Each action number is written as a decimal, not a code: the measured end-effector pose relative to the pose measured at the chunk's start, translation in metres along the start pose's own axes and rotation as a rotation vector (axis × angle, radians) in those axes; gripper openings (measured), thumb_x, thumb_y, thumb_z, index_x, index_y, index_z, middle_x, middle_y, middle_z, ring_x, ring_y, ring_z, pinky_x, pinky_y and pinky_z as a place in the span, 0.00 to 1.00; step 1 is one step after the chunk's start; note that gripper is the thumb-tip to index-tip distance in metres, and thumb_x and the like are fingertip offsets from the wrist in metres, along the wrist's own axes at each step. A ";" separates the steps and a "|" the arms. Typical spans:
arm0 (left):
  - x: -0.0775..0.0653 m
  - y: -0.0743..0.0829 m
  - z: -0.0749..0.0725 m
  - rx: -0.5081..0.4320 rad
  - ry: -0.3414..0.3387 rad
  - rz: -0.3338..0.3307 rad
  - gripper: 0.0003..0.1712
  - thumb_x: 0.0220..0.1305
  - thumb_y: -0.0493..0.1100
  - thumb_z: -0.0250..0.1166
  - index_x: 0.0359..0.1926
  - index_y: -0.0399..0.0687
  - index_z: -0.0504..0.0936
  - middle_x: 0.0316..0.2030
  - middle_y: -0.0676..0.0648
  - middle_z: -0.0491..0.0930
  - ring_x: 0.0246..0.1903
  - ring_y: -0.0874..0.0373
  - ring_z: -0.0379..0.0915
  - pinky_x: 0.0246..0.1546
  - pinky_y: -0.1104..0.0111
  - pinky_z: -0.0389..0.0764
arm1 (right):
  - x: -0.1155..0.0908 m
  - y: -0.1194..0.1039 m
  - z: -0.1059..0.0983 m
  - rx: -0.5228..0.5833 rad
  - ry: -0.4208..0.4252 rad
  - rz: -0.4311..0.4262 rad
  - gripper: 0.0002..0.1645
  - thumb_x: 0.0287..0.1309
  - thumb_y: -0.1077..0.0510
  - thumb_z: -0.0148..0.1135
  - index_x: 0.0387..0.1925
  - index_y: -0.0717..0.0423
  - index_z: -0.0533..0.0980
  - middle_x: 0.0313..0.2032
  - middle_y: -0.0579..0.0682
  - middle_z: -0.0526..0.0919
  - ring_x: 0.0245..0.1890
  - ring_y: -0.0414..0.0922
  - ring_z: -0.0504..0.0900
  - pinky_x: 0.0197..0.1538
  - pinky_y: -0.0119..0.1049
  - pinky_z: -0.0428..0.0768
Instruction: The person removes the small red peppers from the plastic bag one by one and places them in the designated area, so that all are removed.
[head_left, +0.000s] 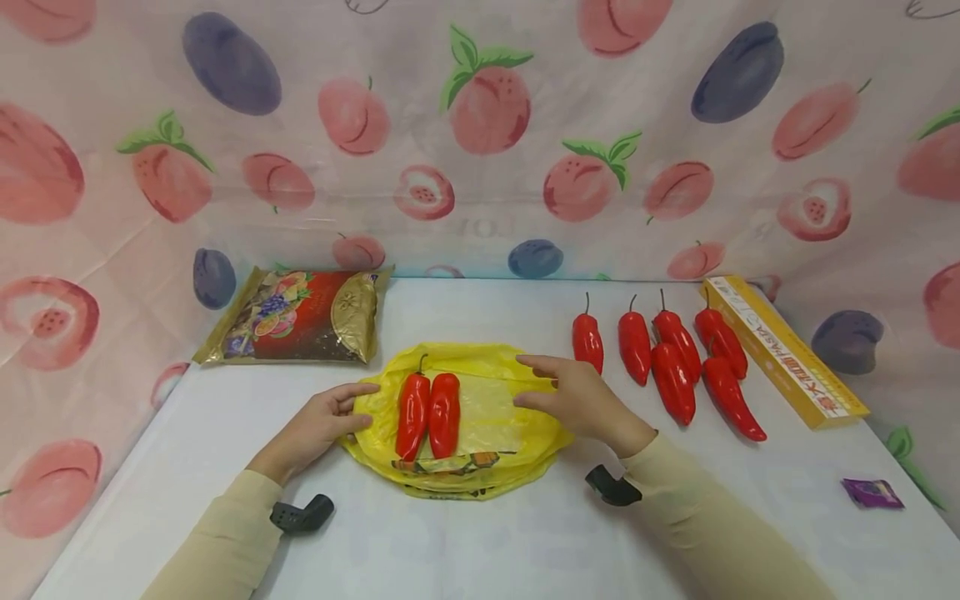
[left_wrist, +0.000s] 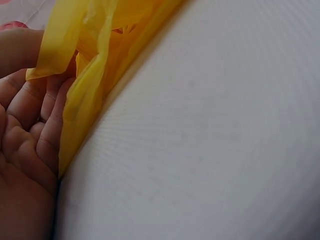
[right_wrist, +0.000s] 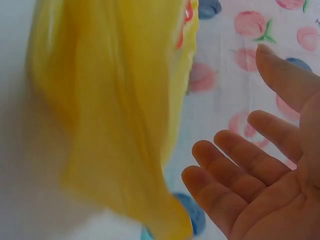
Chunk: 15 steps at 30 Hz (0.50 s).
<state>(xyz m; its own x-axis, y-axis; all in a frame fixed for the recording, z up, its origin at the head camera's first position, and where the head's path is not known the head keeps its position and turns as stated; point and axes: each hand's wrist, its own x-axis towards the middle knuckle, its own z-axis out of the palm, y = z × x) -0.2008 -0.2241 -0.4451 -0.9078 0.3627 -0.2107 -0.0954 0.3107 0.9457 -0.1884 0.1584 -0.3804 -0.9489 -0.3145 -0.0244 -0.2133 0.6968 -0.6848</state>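
Observation:
A yellow plastic bag lies spread open on the white table. Two red chili peppers rest side by side at its left part; one shows a dark stem. My left hand pinches the bag's left edge, and in the left wrist view the yellow film passes between thumb and fingers. Over the right rim hovers my right hand, its fingers spread and holding nothing. In the right wrist view that hand stands apart from the bag's side.
Several more red chili peppers lie to the right of the bag. Beyond them is a long yellow pasta box. A red and gold packet lies at the back left, a small purple sachet at the right edge.

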 end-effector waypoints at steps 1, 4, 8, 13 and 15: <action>0.000 0.000 0.000 -0.001 -0.001 0.001 0.33 0.69 0.41 0.64 0.71 0.36 0.67 0.59 0.35 0.77 0.48 0.54 0.79 0.47 0.70 0.80 | 0.002 -0.003 0.005 -0.002 -0.012 -0.004 0.37 0.58 0.49 0.72 0.68 0.52 0.73 0.61 0.57 0.78 0.60 0.57 0.76 0.53 0.48 0.81; 0.000 0.001 0.000 -0.003 -0.006 0.004 0.32 0.69 0.40 0.64 0.71 0.35 0.67 0.57 0.35 0.79 0.47 0.55 0.80 0.47 0.70 0.80 | 0.008 -0.010 0.018 -0.007 -0.031 -0.040 0.37 0.58 0.49 0.72 0.67 0.53 0.74 0.60 0.57 0.79 0.59 0.56 0.77 0.55 0.49 0.80; 0.001 0.001 0.000 -0.004 -0.011 0.012 0.32 0.69 0.39 0.64 0.70 0.34 0.66 0.56 0.35 0.79 0.46 0.55 0.80 0.47 0.70 0.80 | 0.015 -0.018 0.034 0.038 -0.054 -0.078 0.36 0.59 0.51 0.72 0.67 0.55 0.73 0.61 0.55 0.78 0.58 0.56 0.78 0.57 0.50 0.79; 0.000 0.001 0.000 -0.007 -0.009 0.005 0.32 0.69 0.40 0.64 0.71 0.35 0.67 0.57 0.35 0.79 0.47 0.54 0.80 0.48 0.70 0.80 | 0.022 -0.028 0.052 0.055 -0.112 -0.070 0.38 0.59 0.51 0.72 0.68 0.55 0.71 0.63 0.54 0.76 0.59 0.55 0.76 0.57 0.48 0.78; 0.000 0.002 0.000 -0.009 -0.007 -0.002 0.32 0.69 0.40 0.64 0.71 0.36 0.67 0.58 0.35 0.78 0.48 0.54 0.80 0.48 0.70 0.80 | 0.024 -0.031 0.058 0.046 -0.126 -0.066 0.38 0.59 0.50 0.73 0.68 0.54 0.71 0.62 0.54 0.76 0.58 0.54 0.76 0.57 0.47 0.78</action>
<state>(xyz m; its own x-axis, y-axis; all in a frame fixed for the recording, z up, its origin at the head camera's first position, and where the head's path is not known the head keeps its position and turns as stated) -0.2007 -0.2234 -0.4435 -0.9048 0.3678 -0.2146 -0.1012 0.3039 0.9473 -0.1911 0.0918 -0.4017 -0.8959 -0.4391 -0.0679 -0.2605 0.6429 -0.7203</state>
